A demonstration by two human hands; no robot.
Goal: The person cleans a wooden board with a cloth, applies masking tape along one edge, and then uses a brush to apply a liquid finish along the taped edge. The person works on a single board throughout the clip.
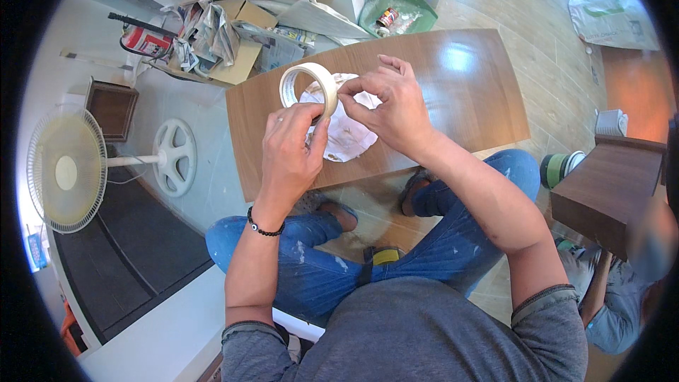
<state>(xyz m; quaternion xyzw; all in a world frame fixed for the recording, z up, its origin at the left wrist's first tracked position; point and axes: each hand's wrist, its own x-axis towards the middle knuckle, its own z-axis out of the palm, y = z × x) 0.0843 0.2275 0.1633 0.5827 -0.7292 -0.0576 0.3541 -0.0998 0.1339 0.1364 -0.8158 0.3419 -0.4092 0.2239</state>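
tape roll (328,90) | judged light, stiff; best held by rim | gripped by left hand (291,139) | right hand (392,101): grip can't be told

A red fire extinguisher (146,42) sits beside crumpled newspapers (211,34), near a pedestal fan (67,172)

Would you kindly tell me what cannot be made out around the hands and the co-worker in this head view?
All in the head view:
- Whether the right hand pinches the loose end of the tape roll: too small.
- Part of the white cloth: hidden by the roll and the left hand.
- Part of the co-worker: cut off by the dark right rim.
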